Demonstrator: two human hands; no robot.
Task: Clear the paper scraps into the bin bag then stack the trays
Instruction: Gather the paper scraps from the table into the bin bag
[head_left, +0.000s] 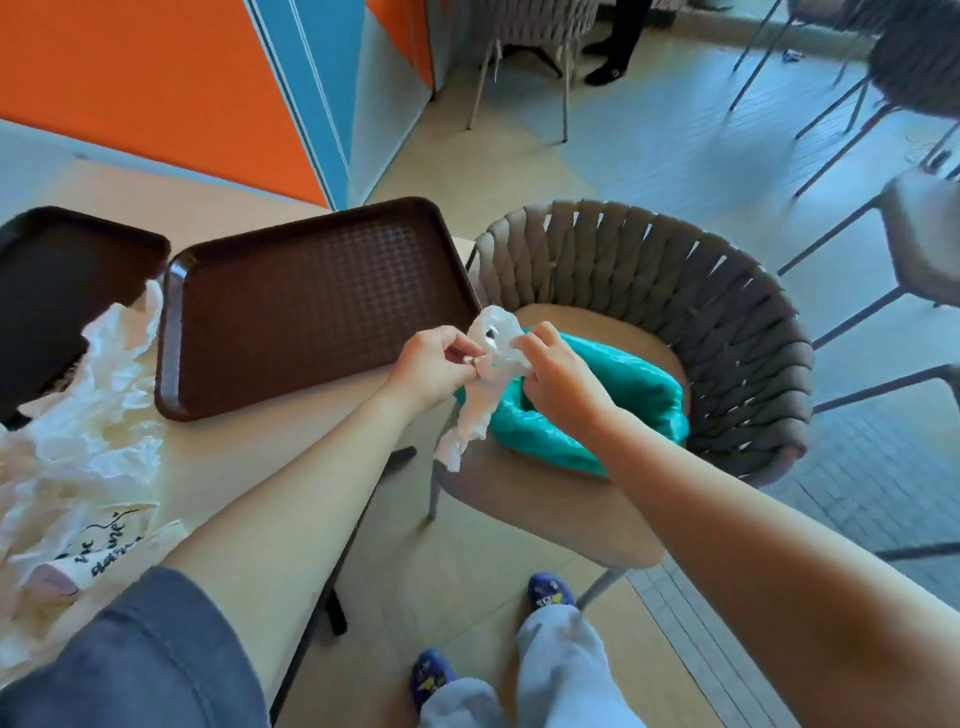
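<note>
A crumpled white paper scrap (478, 405) hangs between my two hands, just above the teal bin bag (623, 395) that lies on the seat of a woven grey chair (675, 291). My left hand (434, 364) pinches the scrap's left side and my right hand (561, 374) pinches its right side, over the bag. A brown tray (311, 301) lies bare on the table beside my left hand. A second brown tray (62, 291) sits at the far left, partly under more paper. A heap of crumpled white paper scraps (88, 415) covers the table's left part.
The light wooden table (249, 457) ends right beside the chair. Printed paper (98, 551) lies at the table's near edge. More chairs (904, 83) stand on the floor at the back and right. A person's dark shoes (608, 67) show at the far back. My own feet are below.
</note>
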